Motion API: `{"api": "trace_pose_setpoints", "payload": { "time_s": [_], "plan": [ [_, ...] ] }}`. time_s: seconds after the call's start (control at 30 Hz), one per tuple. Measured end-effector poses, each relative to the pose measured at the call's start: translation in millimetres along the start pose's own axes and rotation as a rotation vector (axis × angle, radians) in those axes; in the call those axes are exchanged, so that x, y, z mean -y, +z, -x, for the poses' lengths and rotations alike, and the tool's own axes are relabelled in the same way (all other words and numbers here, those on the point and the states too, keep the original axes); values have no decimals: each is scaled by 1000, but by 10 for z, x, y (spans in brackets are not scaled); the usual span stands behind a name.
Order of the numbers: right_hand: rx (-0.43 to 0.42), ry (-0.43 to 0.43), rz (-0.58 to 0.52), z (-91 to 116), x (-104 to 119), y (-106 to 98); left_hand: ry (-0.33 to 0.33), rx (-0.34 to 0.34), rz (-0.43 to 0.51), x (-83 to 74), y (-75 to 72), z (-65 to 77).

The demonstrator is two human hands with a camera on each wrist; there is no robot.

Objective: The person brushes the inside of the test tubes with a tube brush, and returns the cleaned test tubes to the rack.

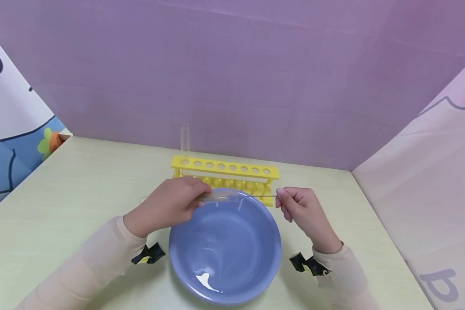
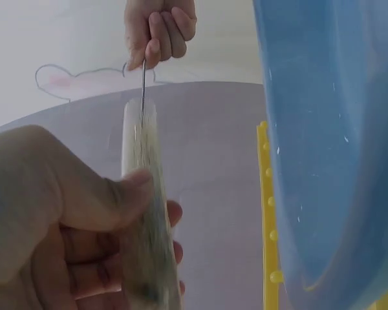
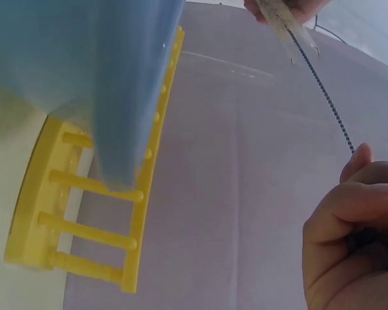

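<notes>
My left hand (image 1: 178, 200) grips a clear test tube (image 2: 139, 139) held nearly level above the far rim of a blue basin (image 1: 272, 241). Inside the tube are the bristles of a test tube brush, whose twisted wire handle (image 3: 320, 87) comes out of the tube's mouth. The thumb and fingers of my right hand (image 1: 300, 209) pinch the far end of that wire, to the right of the basin. Glints show on the basin's inside; whether it holds water I cannot tell.
Behind the basin stands a yellow test tube rack (image 1: 226, 167), partly hidden by it and my left hand. Another clear test tube (image 1: 184, 137) stands upright in its leftmost hole. A purple backdrop (image 1: 232, 86) rises at the table's far edge.
</notes>
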State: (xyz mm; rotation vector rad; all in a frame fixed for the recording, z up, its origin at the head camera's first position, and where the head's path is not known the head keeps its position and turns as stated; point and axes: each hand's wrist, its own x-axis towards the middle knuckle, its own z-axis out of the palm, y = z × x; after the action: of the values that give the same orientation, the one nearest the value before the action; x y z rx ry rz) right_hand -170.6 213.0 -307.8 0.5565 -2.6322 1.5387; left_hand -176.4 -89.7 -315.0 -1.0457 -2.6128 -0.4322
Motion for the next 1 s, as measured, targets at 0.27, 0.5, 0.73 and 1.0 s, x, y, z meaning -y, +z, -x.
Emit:
{"api": "trace_pose_setpoints", "payload": {
  "time_s": [0.27, 0.5, 0.73, 1.0],
  "plan": [
    [3, 44, -8, -19, 16, 77, -5, -13, -47, -36, 29, -7],
    [24, 61, -22, -44, -1, 139, 19, -51, -66, -75, 60, -18],
    [29, 95, -50, -53, -14, 202, 12, -56, -78, -122, 66, -23],
    [51, 114, -72, -56, -16, 253, 12, -55, -101, -153, 53, -24]
  ]
}}
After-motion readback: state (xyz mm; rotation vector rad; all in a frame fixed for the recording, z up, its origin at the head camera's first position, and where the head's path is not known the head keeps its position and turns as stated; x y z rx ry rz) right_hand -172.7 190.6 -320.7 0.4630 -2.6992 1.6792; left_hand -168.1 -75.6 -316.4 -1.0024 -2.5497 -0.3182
